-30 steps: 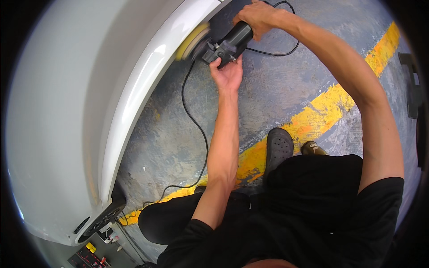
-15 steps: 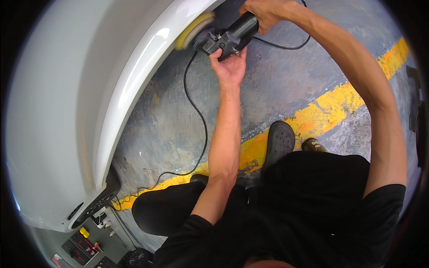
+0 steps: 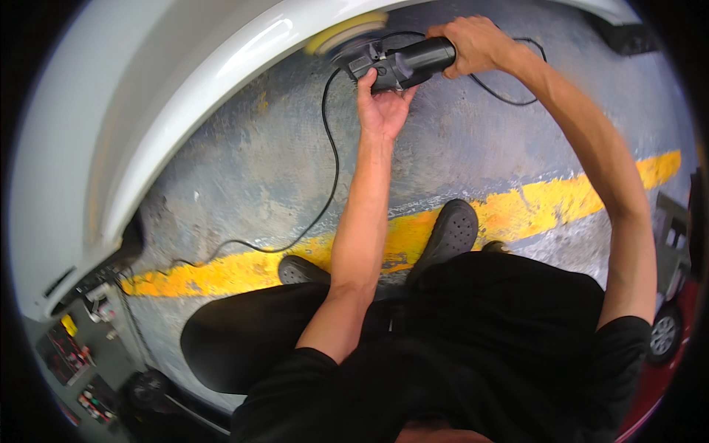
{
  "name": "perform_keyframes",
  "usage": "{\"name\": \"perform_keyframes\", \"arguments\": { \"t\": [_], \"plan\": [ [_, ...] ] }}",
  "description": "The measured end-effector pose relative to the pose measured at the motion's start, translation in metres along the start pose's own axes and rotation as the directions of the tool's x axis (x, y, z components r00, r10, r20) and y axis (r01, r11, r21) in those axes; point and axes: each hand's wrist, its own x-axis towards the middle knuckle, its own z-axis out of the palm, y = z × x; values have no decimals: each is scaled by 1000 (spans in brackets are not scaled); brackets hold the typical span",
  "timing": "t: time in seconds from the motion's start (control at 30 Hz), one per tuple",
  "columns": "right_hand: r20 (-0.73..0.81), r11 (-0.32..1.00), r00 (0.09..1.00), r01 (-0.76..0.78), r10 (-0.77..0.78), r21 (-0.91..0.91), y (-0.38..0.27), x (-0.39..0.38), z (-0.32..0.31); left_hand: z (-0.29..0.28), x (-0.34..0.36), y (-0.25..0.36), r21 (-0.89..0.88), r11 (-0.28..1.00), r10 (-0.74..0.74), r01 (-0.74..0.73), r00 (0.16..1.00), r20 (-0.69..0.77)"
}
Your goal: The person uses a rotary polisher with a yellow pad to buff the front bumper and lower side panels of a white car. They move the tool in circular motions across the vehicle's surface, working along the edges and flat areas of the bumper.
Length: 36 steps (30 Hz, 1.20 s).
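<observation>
A black polisher (image 3: 402,68) with a yellow foam pad (image 3: 346,35) is held in both my hands. Its pad, blurred, rests against the lower edge of a white car panel (image 3: 214,81). Beneath the machine's head, my left hand (image 3: 384,109) cups the body with the thumb up on its near side. My right hand (image 3: 476,48) wraps round the rear handle. From the tool a black cord (image 3: 334,159) loops down to the floor.
A yellow line (image 3: 532,203) crosses the worn grey floor (image 3: 244,162) under my dark clogs (image 3: 449,230). Tools lie on a grey surface (image 3: 100,347) at the lower left. A red car (image 3: 676,362) with a silver wheel stands at the right edge.
The view has turned, so the car panel lies more across the top. Both hands and the polisher have shifted right along the panel edge, still gripping.
</observation>
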Motion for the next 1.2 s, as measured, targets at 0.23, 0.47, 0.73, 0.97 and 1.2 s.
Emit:
{"name": "perform_keyframes", "arguments": {
  "t": [0.23, 0.47, 0.73, 0.97, 1.2],
  "plan": [
    [157, 1000, 987, -13, 16, -21, -42, 24, -10, -19, -13, 30, 23, 998, 58, -57, 998, -14],
    [225, 996, 973, -35, 53, -84, -91, 43, -3, -29, -33, 61, 27, 994, 111, -109, 991, -81],
    [258, 999, 965, -33, 42, -42, -129, 56, 17, -52, -53, 84, 130, 986, 127, -104, 976, -177],
    [231, 1000, 973, 2, 3, -24, -154, 69, 17, -51, -67, 111, 187, 972, 184, -144, 957, -222],
    [231, 999, 972, 46, -39, -25, -175, 81, 26, -63, -74, 128, 171, 966, 238, -197, 931, -276]
  ]
}}
